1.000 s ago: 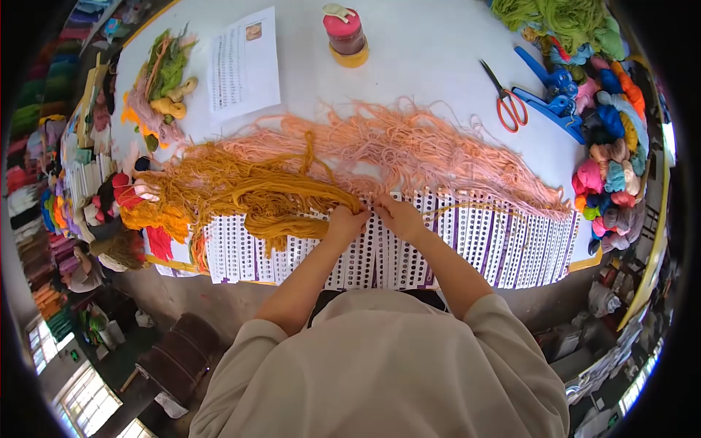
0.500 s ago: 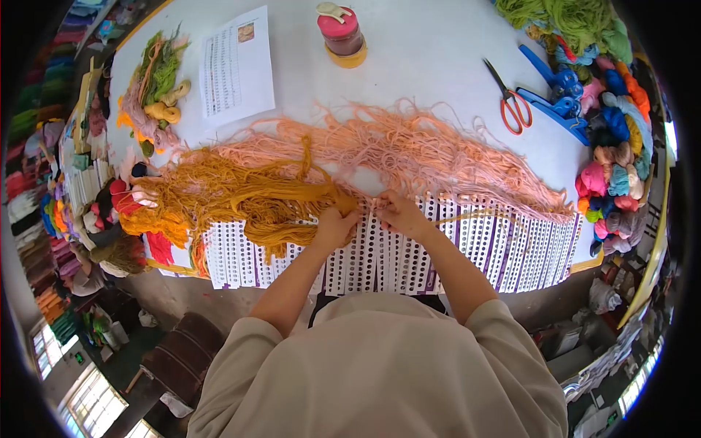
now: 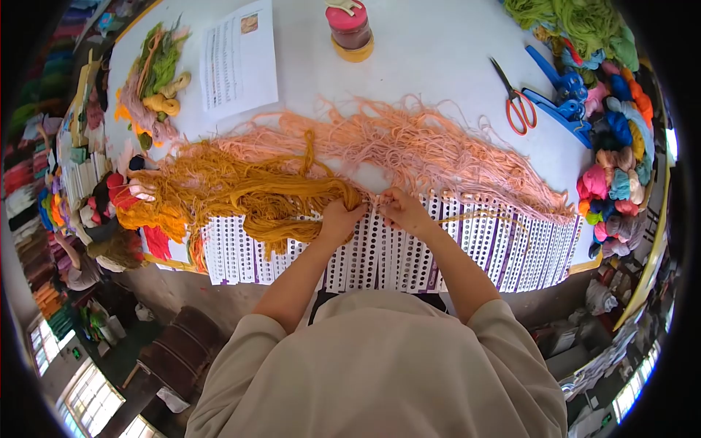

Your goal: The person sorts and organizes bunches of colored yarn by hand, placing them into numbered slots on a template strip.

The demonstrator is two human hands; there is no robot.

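My left hand [image 3: 344, 222] is closed around the end of a thick mustard-yellow hank of yarn [image 3: 285, 197], which trails off to the left. Close beside it, my right hand [image 3: 404, 212] pinches at the top edge of the perforated white cards [image 3: 398, 259]; what lies between its fingertips is too small to make out. A long heap of peach-pink yarn [image 3: 438, 150] lies tangled behind both hands, its strands reaching the cards' upper ends. A few mustard strands run rightward across the cards.
Red-handled scissors [image 3: 521, 113] and a blue tool [image 3: 566, 95] lie at the right. A pink-lidded jar [image 3: 349, 29] and a printed sheet [image 3: 239, 62] sit at the back. Coloured skeins [image 3: 621, 157] line the right edge; green and tan yarn [image 3: 157, 80] lies left.
The mustard yarn at my left hand now bends down around the fingers, and that hand has shifted slightly right and up. My right hand stays almost in place. The view has tilted slightly.
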